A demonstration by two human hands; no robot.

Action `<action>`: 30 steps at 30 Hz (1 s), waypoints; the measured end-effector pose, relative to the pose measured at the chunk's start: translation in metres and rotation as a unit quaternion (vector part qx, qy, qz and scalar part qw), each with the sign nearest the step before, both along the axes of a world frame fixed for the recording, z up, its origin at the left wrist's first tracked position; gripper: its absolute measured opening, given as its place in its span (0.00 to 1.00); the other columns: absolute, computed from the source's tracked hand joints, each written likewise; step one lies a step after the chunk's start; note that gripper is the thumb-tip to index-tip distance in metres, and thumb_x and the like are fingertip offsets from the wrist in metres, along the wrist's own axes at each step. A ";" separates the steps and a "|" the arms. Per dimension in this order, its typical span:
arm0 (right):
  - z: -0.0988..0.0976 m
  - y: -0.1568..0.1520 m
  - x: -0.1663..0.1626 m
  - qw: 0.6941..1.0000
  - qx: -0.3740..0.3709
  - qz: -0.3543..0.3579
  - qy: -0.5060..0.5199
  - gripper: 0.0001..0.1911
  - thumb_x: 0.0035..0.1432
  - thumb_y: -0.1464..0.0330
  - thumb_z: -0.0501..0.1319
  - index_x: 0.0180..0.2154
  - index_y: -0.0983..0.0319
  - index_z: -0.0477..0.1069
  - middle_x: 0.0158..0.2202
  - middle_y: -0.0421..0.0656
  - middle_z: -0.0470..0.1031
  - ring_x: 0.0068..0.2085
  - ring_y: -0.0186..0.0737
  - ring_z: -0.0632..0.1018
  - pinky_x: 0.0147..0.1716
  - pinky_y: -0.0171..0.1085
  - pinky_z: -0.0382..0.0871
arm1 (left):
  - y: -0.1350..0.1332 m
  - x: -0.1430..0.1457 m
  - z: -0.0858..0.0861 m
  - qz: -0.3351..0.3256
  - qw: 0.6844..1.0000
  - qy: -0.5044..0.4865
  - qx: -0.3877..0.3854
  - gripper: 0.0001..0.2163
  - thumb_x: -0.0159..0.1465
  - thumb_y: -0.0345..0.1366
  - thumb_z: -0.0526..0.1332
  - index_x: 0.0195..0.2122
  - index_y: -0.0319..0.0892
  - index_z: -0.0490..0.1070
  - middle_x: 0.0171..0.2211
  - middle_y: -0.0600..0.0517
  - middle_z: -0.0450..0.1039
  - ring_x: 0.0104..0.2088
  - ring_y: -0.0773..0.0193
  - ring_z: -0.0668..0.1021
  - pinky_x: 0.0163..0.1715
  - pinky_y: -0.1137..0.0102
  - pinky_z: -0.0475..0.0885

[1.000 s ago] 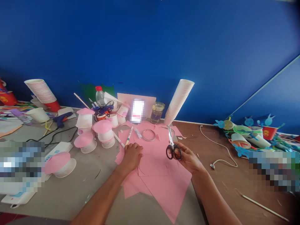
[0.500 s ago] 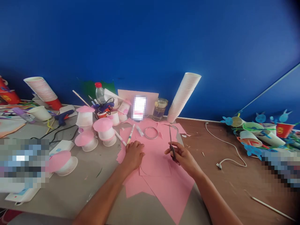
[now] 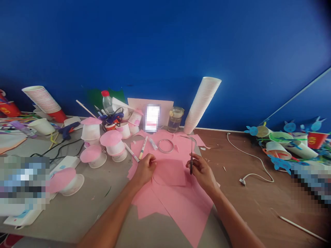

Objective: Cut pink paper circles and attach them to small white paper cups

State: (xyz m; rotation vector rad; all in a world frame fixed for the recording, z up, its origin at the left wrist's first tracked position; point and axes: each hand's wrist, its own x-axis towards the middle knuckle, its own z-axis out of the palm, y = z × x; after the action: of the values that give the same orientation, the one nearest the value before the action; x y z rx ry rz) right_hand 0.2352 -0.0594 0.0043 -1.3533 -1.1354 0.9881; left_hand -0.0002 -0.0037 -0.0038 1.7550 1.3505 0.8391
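My left hand (image 3: 145, 169) pinches the left edge of a small square of pink paper (image 3: 171, 172), which is lifted a little off the larger pink sheets (image 3: 188, 213) below. A curved line shows faintly near its lower left corner. My right hand (image 3: 203, 172) is closed around the dark handles of a pair of scissors (image 3: 191, 160), blades pointing away from me, right of the square. Beyond the hands a ring (image 3: 166, 146) lies on the pink paper, with a marker (image 3: 143, 148) to its left.
White cups with pink paper discs (image 3: 111, 138) stand at left. A glass jar (image 3: 176, 119), a lit phone (image 3: 152, 118) and a leaning stack of cups (image 3: 203, 105) are at the back. A white cable (image 3: 252, 156) and cups with blue paper animals (image 3: 280, 146) lie at right.
My left hand has gone from lying flat on the paper to pinching and raising the small pink square. My right hand, still with the scissors, has shifted slightly right.
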 end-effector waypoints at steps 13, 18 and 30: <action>-0.007 -0.007 -0.021 0.985 0.001 0.045 0.167 0.22 0.55 0.51 0.60 0.45 0.59 0.66 0.30 0.40 0.70 0.24 0.32 0.66 0.24 0.34 0.61 | -0.008 0.011 0.012 -0.011 0.819 -0.503 -0.275 0.12 0.50 0.30 0.69 0.34 0.41 0.68 0.25 0.58 0.69 0.26 0.72 0.74 0.41 0.67 0.72; -0.008 -0.006 -0.024 0.978 0.013 0.023 0.204 0.21 0.53 0.56 0.63 0.45 0.60 0.68 0.28 0.38 0.68 0.22 0.29 0.64 0.22 0.33 0.59 | -0.015 0.016 0.011 -0.028 0.836 -0.472 -0.278 0.10 0.50 0.31 0.69 0.29 0.39 0.66 0.25 0.56 0.70 0.26 0.71 0.74 0.38 0.69 0.72; 0.002 -0.004 -0.019 0.991 0.003 -0.030 0.127 0.21 0.41 0.64 0.69 0.39 0.59 0.69 0.23 0.34 0.63 0.23 0.29 0.63 0.20 0.30 0.58 | -0.020 0.010 0.010 -0.138 0.875 -0.378 -0.270 0.12 0.55 0.39 0.65 0.37 0.39 0.71 0.33 0.49 0.75 0.33 0.62 0.76 0.36 0.68 0.69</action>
State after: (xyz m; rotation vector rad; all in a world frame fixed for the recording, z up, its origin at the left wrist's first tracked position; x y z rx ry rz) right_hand 0.2160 -0.0638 0.0068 -1.2118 -0.9001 1.0780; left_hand 0.0096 -0.0239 0.0059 0.9741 0.6816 0.7658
